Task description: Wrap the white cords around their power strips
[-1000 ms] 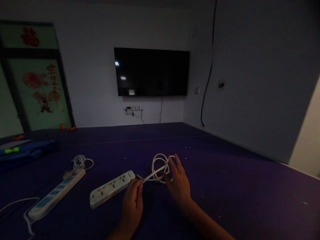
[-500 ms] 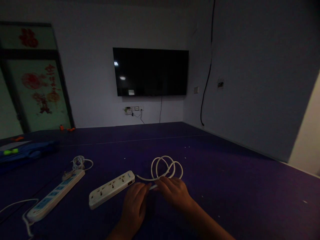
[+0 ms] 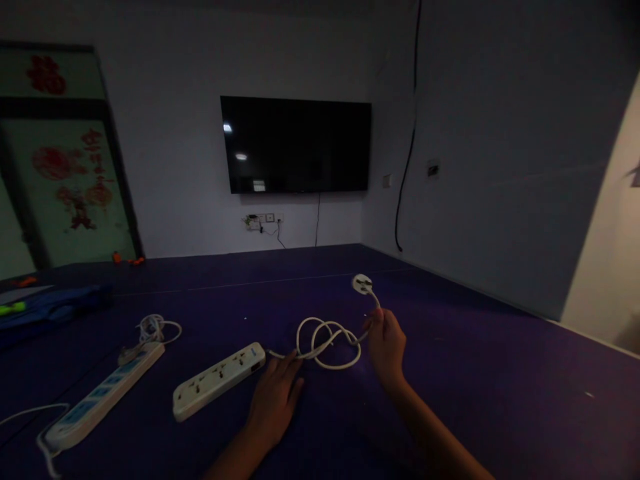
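Observation:
My right hand [image 3: 387, 347] is closed in a pinch on the white power cord [image 3: 336, 367], just below its plug. The round-backed plug [image 3: 361, 284] hangs above the purple surface, tilted, its dark pins showing. My left hand [image 3: 275, 398] lies palm down with its fingers stretched out and the thumb apart; the fingertips touch the cord close to the white power strip [image 3: 217, 380]. Between my two hands the cord lies in loose loops. The power strip rests flat with its sockets up, just left of my left hand.
A second power strip [image 3: 107, 393] with blue sockets lies at the left, a coiled white cord [image 3: 151, 328] at its far end. Dark blue fabric [image 3: 75, 303] lies behind it. A television [image 3: 300, 145] hangs on the wall over the purple surface [image 3: 475, 400].
My right hand has moved right and up, lifting the plug end into view. The left hand has let go of its pinch and flattened onto the cord. The loops have shifted and spread lower.

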The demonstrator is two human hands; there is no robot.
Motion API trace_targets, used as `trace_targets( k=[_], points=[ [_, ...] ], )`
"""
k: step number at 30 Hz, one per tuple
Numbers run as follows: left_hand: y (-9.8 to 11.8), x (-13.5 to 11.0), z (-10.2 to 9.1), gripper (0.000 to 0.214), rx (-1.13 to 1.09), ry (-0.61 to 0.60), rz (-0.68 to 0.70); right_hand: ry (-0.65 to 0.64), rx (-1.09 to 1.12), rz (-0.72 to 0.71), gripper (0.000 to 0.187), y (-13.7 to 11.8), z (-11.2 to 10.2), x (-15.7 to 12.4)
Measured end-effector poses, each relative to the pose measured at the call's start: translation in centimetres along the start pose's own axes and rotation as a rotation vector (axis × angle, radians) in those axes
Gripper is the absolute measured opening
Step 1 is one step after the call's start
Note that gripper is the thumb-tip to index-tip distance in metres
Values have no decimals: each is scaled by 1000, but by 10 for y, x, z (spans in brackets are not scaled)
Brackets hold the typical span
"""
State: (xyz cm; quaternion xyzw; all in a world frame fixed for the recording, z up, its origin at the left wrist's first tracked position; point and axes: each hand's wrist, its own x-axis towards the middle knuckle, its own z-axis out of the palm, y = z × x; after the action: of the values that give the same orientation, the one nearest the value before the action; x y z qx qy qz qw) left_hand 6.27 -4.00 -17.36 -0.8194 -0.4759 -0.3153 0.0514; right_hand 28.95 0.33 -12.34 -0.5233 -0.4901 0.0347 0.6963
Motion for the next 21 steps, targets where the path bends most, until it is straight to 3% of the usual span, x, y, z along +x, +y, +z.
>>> trace_targets(
  k=[3, 8, 16, 21],
  points=[
    [-2, 1, 3, 31, -18, -11, -9, 95, 112, 106, 44, 18, -3, 15],
    [-7, 0, 8, 34, 15, -45, -47, 211, 509, 434, 31, 50, -12, 40],
    [-10, 1, 13, 40, -17, -97, -54, 239, 608, 702, 16, 98, -24, 54],
    [-10, 1, 13, 36, -55, -8, -54, 189, 631, 753, 9, 121, -30, 59]
  ],
)
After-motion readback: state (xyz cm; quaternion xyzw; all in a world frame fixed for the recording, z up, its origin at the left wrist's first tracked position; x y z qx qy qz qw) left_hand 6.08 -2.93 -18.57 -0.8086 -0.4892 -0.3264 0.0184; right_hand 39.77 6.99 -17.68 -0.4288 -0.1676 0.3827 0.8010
